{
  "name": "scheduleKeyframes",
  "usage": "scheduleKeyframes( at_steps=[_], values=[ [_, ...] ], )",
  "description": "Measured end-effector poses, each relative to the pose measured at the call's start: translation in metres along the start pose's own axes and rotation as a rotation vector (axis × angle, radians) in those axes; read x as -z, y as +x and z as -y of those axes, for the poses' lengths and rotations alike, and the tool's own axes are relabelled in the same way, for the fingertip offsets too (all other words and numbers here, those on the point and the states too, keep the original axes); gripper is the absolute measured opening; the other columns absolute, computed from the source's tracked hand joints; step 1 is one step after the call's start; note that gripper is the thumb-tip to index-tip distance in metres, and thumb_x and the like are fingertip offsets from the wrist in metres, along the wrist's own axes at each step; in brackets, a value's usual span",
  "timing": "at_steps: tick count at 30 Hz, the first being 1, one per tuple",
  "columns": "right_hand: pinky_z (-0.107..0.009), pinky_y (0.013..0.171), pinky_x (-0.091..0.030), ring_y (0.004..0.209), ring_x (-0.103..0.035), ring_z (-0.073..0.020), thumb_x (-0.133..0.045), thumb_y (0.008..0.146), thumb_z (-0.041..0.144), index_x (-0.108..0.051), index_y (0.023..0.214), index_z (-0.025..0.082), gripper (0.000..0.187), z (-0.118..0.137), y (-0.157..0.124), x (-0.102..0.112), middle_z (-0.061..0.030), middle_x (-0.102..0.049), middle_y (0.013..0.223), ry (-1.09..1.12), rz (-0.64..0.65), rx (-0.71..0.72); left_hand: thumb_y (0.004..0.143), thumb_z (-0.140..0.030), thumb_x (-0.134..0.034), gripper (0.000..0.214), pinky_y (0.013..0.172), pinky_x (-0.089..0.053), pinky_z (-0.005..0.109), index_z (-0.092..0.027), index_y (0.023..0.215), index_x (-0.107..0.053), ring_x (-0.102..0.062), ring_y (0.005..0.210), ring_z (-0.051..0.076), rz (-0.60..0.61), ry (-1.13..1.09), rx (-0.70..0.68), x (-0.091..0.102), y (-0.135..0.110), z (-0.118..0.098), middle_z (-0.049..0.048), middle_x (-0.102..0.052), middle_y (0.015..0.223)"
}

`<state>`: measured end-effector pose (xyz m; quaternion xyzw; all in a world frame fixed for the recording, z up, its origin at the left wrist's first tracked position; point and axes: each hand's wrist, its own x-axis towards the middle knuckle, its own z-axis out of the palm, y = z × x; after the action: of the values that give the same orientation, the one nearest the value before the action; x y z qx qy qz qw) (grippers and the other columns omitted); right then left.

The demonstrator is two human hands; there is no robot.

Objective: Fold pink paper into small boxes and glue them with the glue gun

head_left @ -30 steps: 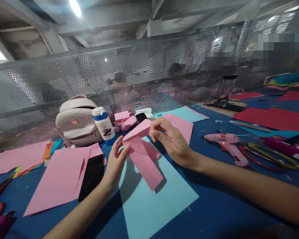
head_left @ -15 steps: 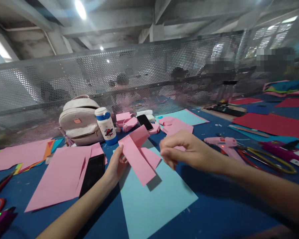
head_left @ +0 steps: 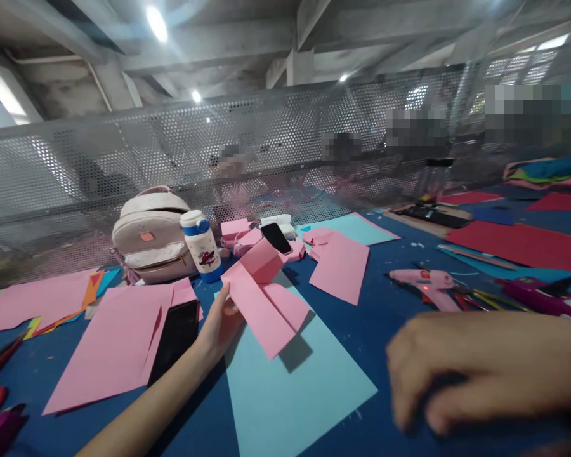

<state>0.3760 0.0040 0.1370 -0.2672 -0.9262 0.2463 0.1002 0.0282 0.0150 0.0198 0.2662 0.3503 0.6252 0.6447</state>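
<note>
Pinching one folded pink paper (head_left: 261,311) at its near left edge, the left hand (head_left: 223,324) holds it closed between thumb and fingers, most of the fingertips hidden behind it; the paper hangs tilted above a light blue sheet (head_left: 309,381), casting a shadow there. The right hand (head_left: 447,374) is blurred, well apart at the lower right, its fingers curled with a small gap to the thumb; whether anything sits inside, I cannot tell. Just beyond it lie one pink glue gun (head_left: 431,285) and red and yellow handles (head_left: 492,299), probably of pliers, partly covered by that hand. Two black phones show: one (head_left: 175,336) partly behind the left forearm, one (head_left: 276,238) beyond the folded paper. Farther out stand one bottle (head_left: 202,247) and one backpack (head_left: 152,235). Of two purple devices, one (head_left: 2,431) is cut off at the lower left, the other (head_left: 542,295) at the right edge
</note>
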Motion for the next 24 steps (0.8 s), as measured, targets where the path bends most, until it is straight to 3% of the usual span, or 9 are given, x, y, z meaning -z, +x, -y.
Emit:
scheduleKeyframes(
  at_steps=[1,2,6,8,10,13,17,20,24],
  values=[
    [-0.023,0.074,-0.053,0.083,-0.073,-0.0154,-0.070,0.086,0.043,-0.080,0.094,0.034,0.016,-0.003,0.011,-0.003,0.0001,-0.078,0.087,0.026,0.152,0.015,0.078,-0.051,-0.077,0.056,0.092,-0.053,0.036,-0.016,0.120,-0.063,-0.070,0.104,0.028,-0.001,-0.009,0.008,-0.001,-0.001,0.000,0.0091,-0.075,0.109],
    [-0.025,0.078,-0.053,0.089,-0.072,-0.0171,-0.062,0.092,0.038,-0.079,0.100,0.032,0.020,-0.008,0.023,-0.006,-0.0008,-0.078,0.095,0.037,0.157,-0.004,0.078,-0.050,-0.077,0.056,0.091,-0.054,0.036,-0.016,0.120,-0.063,-0.071,0.102,0.027,-0.002,-0.019,0.016,-0.002,-0.002,0.000,0.0080,-0.075,0.108],
    [-0.036,0.092,-0.050,0.109,-0.066,-0.0273,-0.059,0.092,0.046,-0.074,0.115,0.022,0.036,-0.046,0.067,-0.026,-0.0089,-0.072,0.119,0.068,-0.069,-0.142,0.082,-0.049,-0.073,0.049,0.089,-0.055,0.039,-0.016,0.117,-0.065,-0.073,0.093,0.027,0.012,-0.119,0.133,-0.005,-0.011,-0.003,0.0081,-0.077,0.102],
    [-0.034,0.090,-0.052,0.112,-0.065,-0.0258,-0.057,0.093,0.050,-0.065,0.128,0.018,0.049,-0.062,0.084,-0.037,-0.0126,-0.068,0.125,0.266,-0.069,-0.174,0.083,-0.049,-0.070,0.046,0.090,-0.055,0.041,-0.016,0.115,-0.067,-0.073,0.090,0.028,0.019,-0.139,0.202,-0.007,-0.016,-0.004,0.0086,-0.077,0.100],
    [-0.031,0.079,-0.055,0.102,-0.068,-0.0226,-0.054,0.093,0.051,-0.057,0.134,0.014,0.055,-0.070,0.098,-0.046,-0.0147,-0.067,0.122,0.448,-0.036,-0.197,0.084,-0.049,-0.070,0.046,0.093,-0.054,0.041,-0.015,0.115,-0.068,-0.073,0.092,0.029,0.036,-0.127,0.258,-0.009,-0.019,-0.004,0.0094,-0.077,0.099],
    [-0.030,0.072,-0.053,0.091,-0.067,-0.0213,-0.063,0.087,0.045,-0.058,0.125,0.010,0.052,-0.074,0.114,-0.058,-0.0137,-0.070,0.110,0.534,-0.080,-0.143,0.084,-0.046,-0.069,0.045,0.095,-0.053,0.040,-0.012,0.113,-0.068,-0.073,0.094,0.029,0.048,-0.098,0.307,-0.009,-0.020,-0.001,0.0113,-0.077,0.096],
    [-0.036,0.080,-0.053,0.094,-0.065,-0.0245,-0.076,0.072,0.034,-0.062,0.115,0.011,0.050,-0.084,0.131,-0.070,-0.0114,-0.072,0.106,0.544,-0.206,-0.126,0.085,-0.042,-0.069,0.039,0.086,-0.056,0.036,-0.014,0.112,-0.068,-0.074,0.085,0.026,0.061,-0.085,0.311,-0.009,-0.017,0.005,0.0100,-0.077,0.095],
    [-0.035,0.076,-0.052,0.090,-0.065,-0.0244,-0.074,0.074,0.040,-0.065,0.102,0.011,0.041,-0.092,0.138,-0.078,-0.0116,-0.071,0.101,0.568,-0.241,-0.115,0.082,-0.046,-0.072,0.044,0.083,-0.056,0.035,-0.014,0.112,-0.069,-0.073,0.085,0.026,0.104,-0.035,0.302,-0.009,-0.014,0.008,0.0099,-0.077,0.094],
    [-0.027,0.060,-0.041,0.066,-0.052,-0.0153,-0.067,0.080,0.052,-0.056,0.073,0.015,0.039,-0.096,0.139,-0.088,-0.0001,-0.058,0.071,0.575,-0.332,-0.123,0.079,-0.049,-0.076,0.043,0.083,-0.055,0.033,-0.016,0.106,-0.072,-0.071,0.091,0.026,0.124,0.194,0.192,-0.007,-0.011,0.009,0.0101,-0.076,0.098]
  ],
)
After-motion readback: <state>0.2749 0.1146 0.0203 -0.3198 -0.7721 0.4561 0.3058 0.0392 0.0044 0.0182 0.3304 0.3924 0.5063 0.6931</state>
